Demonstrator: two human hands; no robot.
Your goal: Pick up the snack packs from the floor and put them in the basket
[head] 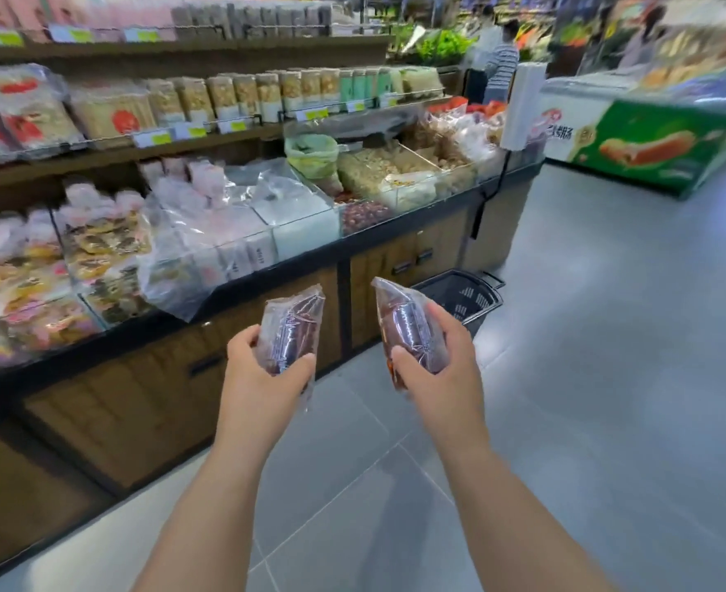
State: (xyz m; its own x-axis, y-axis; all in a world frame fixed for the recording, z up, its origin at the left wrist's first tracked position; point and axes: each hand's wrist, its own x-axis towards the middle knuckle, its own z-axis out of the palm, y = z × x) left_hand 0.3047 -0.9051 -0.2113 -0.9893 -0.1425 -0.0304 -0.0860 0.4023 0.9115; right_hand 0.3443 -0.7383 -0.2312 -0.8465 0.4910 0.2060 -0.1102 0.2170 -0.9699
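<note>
Snack pack (297, 322) gripped by left hand (267, 378), second pack (408, 322) by right hand (442, 373); print blurred.

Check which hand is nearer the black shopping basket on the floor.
Right. The right hand, gripping a snack pack, sits just below-left of the basket in view; the left hand, gripping the other pack, is farther left.

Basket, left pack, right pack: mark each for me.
Basket (476, 301), head view, mesh side wall.
Left pack (293, 323), head view, middle of the wrapper.
Right pack (407, 324), head view, middle of the wrapper.
</note>
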